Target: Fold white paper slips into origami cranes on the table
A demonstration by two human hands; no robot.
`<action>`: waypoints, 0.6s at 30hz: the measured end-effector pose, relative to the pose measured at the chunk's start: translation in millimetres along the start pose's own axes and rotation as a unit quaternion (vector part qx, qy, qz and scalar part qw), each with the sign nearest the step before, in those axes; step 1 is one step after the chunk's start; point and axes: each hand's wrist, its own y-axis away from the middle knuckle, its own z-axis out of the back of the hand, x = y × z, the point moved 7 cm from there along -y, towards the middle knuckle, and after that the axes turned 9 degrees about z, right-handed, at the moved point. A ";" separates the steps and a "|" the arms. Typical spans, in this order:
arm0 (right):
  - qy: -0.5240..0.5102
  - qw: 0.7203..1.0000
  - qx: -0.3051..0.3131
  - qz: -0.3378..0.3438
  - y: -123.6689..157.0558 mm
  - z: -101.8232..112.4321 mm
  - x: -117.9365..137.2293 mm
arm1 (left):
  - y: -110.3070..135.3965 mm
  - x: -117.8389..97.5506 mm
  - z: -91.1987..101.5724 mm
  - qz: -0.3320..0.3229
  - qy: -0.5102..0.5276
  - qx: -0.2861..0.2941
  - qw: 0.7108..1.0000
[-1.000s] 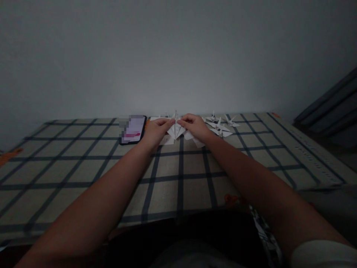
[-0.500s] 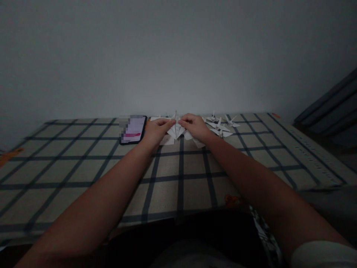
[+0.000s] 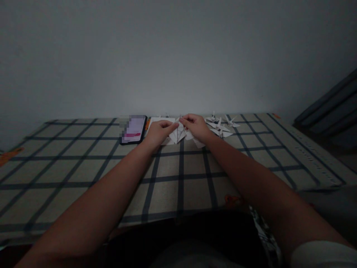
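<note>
Between my hands is a white folded-paper crane (image 3: pixel 176 137), with its pointed end toward me. My left hand (image 3: pixel 161 130) pinches its left side between thumb and fingers. At its upper right, the fingertips of my right hand (image 3: pixel 194 124) are closed on a narrow point of the same paper. Flat white paper sheets (image 3: pixel 169 142) lie beneath and around both hands, partly covered by them. Just right of my right hand sits a group of finished paper cranes (image 3: pixel 220 128) with pointed wings.
A phone (image 3: pixel 134 129) with a lit screen lies left of my left hand. The checked tablecloth (image 3: pixel 167 167) covers the table, which meets a plain wall (image 3: pixel 178 59) at the back. Dark folded fabric (image 3: pixel 331 111) is at the far right.
The folded paper has turned and tilted slightly to the right. My right fingers have shifted up onto its narrow point, while my left hand has dropped a little and still pinches it.
</note>
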 end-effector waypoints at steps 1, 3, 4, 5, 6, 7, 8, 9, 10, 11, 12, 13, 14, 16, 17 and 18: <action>0.000 1.000 0.001 -0.001 0.1 -0.2 0.5 | -0.9 1.5 -0.1 0.003 0.004 0.001 1.000; -0.015 1.000 0.006 -0.005 0.2 -0.8 1.3 | -2.6 4.2 -0.4 0.007 0.013 0.004 1.000; -0.027 1.000 0.007 -0.011 0.2 -0.9 1.0 | -3.2 5.1 -0.8 0.007 0.018 0.007 1.000; -0.040 0.999 0.005 -0.019 0.2 -0.6 0.4 | -3.5 5.7 -1.0 0.006 0.023 0.009 1.000; -0.050 0.998 0.001 -0.028 0.2 0.1 -0.4 | -3.7 6.3 -1.3 0.006 0.028 0.011 1.000; -0.056 0.998 -0.003 -0.036 0.2 1.0 -1.1 | -3.8 6.8 -1.5 0.007 0.032 0.013 0.999; -0.056 0.998 -0.007 -0.041 0.2 2.0 -1.4 | -3.8 7.3 -1.8 0.010 0.036 0.014 0.999; -0.052 0.998 -0.011 -0.042 0.2 3.1 -1.2 | -3.7 7.8 -2.4 0.013 0.038 0.017 0.999; -0.044 0.998 -0.014 -0.041 0.2 4.2 -0.7 | -3.7 8.4 -3.0 0.017 0.040 0.021 0.999; -0.035 0.999 -0.017 -0.039 0.2 5.1 -0.1 | -3.7 8.9 -3.7 0.021 0.041 0.024 0.999; -0.027 0.999 -0.019 -0.035 0.3 5.8 0.5 | -3.6 9.3 -4.2 0.024 0.039 0.027 0.999; -0.022 0.999 -0.022 -0.030 0.3 6.6 0.9 | -3.6 9.5 -4.5 0.025 0.038 0.029 0.999; -0.022 0.999 -0.026 -0.025 0.2 7.2 1.1 | -3.5 9.7 -4.7 0.026 0.038 0.031 0.998; -0.031 0.999 -0.027 -0.015 -0.2 7.4 0.7 | -3.3 9.7 -5.2 0.025 0.037 0.035 0.998; -0.036 0.999 -0.026 -0.012 -0.4 7.2 -0.1 | -3.1 9.4 -5.3 0.024 0.036 0.036 0.998; -0.039 0.999 -0.025 -0.013 -0.6 7.1 -1.2 | -2.9 9.0 -5.1 0.021 0.033 0.034 0.999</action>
